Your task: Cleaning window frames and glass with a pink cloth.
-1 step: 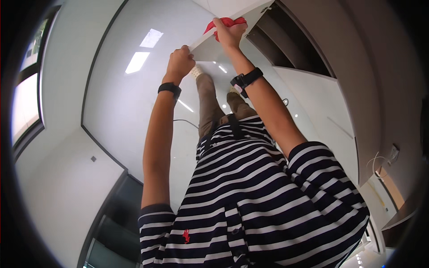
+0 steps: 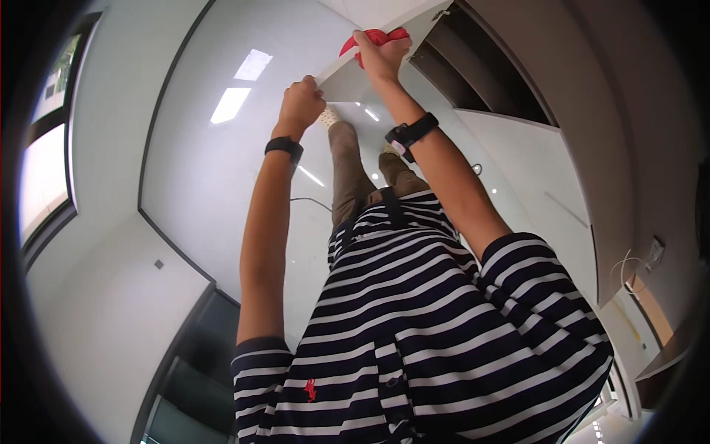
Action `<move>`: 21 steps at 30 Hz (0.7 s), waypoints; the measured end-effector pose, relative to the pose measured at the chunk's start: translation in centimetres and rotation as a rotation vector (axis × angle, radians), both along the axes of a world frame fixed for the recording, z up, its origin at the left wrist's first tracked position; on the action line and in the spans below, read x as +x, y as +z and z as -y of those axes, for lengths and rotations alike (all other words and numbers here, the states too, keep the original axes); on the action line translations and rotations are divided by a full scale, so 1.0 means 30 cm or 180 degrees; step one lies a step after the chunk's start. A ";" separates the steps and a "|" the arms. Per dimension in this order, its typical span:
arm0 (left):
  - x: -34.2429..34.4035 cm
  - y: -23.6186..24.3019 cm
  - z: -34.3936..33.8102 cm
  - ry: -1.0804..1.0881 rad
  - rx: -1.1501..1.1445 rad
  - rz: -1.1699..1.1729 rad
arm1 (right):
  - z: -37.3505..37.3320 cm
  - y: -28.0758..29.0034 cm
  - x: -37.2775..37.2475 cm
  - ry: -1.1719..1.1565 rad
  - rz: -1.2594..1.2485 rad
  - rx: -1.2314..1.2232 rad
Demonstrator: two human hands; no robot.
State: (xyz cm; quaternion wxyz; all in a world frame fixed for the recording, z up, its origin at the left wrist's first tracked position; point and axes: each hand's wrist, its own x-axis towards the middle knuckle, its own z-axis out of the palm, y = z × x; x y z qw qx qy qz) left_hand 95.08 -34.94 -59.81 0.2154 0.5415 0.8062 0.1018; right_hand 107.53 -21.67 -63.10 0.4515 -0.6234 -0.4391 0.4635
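A white cabinet door [image 2: 350,83] stands swung out at the top of the view, hinged beside an open dark cupboard. My left hand [image 2: 302,103] is closed around the door's outer corner, the fingers curled over its edge. Farther along that edge, my right hand [image 2: 381,59] presses a bunched red cloth [image 2: 376,36] onto the door. The cloth folds over the edge and shows on both sides of that hand. Black bands circle both my wrists, and a small device sits on the right one [image 2: 401,139].
The dark cupboard shelves [image 2: 473,70] lie right of the door, above white cabinet fronts [image 2: 518,159]. My feet and brown trousers [image 2: 345,159] are below, on a glossy pale floor [image 2: 200,163]. A white cable hangs from a wall socket [image 2: 654,251] at the right. Windows [image 2: 48,181] line the left.
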 end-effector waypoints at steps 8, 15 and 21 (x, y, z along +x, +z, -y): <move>-0.012 0.010 0.013 0.0052 0.0014 -0.0012 | -0.046 0.167 0.268 0.2081 0.1660 0.1963; -0.013 0.014 -0.021 -0.0167 -0.0117 0.0156 | -0.138 0.182 0.141 0.4231 0.2995 0.2163; -0.044 0.014 0.008 -0.0221 -0.0130 0.0200 | -0.400 0.182 0.254 0.4096 0.3423 0.2166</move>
